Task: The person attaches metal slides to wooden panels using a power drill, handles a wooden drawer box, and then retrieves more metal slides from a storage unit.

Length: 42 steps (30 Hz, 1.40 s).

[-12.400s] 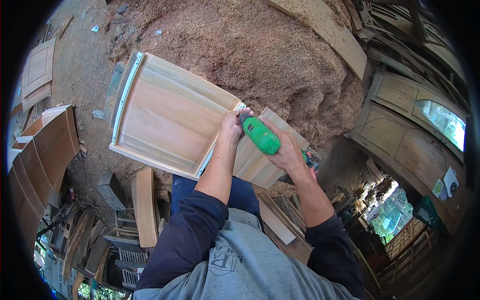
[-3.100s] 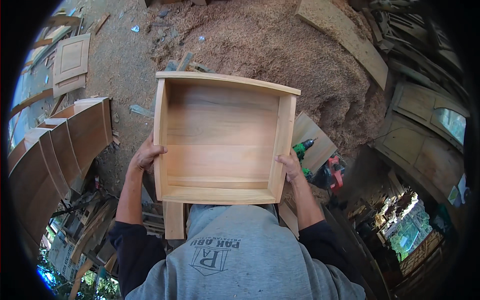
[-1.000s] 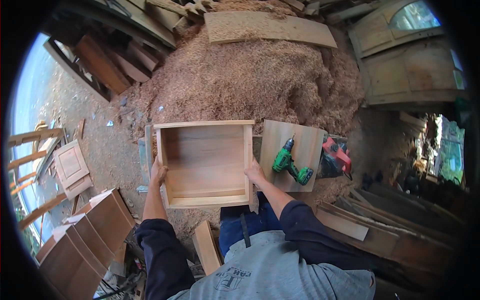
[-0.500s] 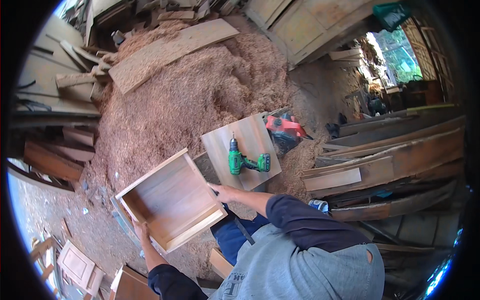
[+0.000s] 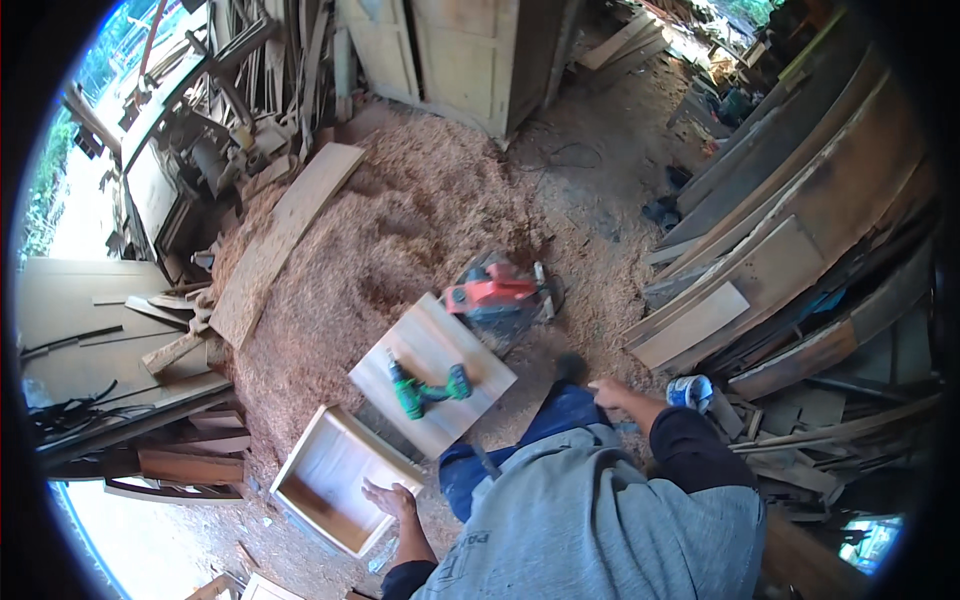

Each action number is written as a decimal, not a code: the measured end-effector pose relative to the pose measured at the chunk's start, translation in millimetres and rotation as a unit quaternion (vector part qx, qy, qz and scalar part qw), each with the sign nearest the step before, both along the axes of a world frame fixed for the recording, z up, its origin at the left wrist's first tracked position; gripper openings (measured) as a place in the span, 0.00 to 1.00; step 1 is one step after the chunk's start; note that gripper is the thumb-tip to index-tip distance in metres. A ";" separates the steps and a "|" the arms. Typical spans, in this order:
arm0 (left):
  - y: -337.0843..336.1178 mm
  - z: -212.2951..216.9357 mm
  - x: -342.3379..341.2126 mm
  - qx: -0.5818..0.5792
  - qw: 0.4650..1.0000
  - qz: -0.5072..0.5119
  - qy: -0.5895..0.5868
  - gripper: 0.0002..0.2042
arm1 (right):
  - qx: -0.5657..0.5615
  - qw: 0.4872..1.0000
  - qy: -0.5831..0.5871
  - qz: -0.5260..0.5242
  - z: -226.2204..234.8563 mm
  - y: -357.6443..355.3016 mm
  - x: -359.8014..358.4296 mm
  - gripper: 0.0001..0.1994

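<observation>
An open-topped, pale wooden drawer box sits tilted at the lower left of the head view. Over its near right side is my left hand, fingers spread, holding nothing. Whether that hand touches the side wall is unclear. A green and black cordless drill lies on a square wooden board to the right of the drawer. Out to the right, beside my blue-trousered leg, is my right hand; its fingers are blurred, and I cannot make out anything in them.
A red and black power tool stands just beyond the board. Wood shavings cover the ground ahead, with a long plank across them. Stacked boards line the right side, and a paint can stands near my right arm.
My right hand has left the drawer and swung right to beside my leg. The left hand has opened off the drawer's edge. The drawer sits lower, and the whole view has turned.
</observation>
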<state>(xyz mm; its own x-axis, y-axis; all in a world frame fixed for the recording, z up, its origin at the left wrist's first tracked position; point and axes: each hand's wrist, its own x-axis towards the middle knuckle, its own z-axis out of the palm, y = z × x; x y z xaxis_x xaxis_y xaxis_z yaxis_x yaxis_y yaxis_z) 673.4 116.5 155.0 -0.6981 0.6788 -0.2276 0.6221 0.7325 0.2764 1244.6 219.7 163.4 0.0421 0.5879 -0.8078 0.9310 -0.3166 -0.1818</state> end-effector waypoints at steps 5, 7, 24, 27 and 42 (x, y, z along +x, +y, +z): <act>69.8 -15.4 166.1 -0.140 0.955 -0.185 -0.186 0.31 | 0.075 0.978 0.088 -0.176 -7.5 -59.8 119.0 0.24; 111.6 -36.1 194.0 -0.196 0.846 -0.403 -0.288 0.23 | 0.192 0.955 0.129 -0.188 -10.4 -76.9 138.3 0.19; 336.4 -34.3 483.0 -0.024 0.851 -0.476 -0.222 0.13 | 0.239 0.934 0.111 -0.243 -124.5 14.4 381.6 0.25; 277.1 -63.0 407.9 -0.125 0.897 -0.395 -0.152 0.14 | 0.159 0.953 0.167 -0.195 -88.4 120.9 324.3 0.25; 675.9 18.5 549.1 0.022 0.895 -0.267 -0.356 0.15 | 0.126 0.969 0.188 -0.100 -113.8 609.9 475.3 0.22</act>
<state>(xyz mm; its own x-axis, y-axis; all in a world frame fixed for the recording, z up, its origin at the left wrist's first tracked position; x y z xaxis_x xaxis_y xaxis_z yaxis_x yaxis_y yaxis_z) 1222.4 792.4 173.5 0.0402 0.8922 -0.4498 0.5348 0.3610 0.7640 1719.9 829.6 49.6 -0.0943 0.7788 -0.6201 0.7079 -0.3855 -0.5918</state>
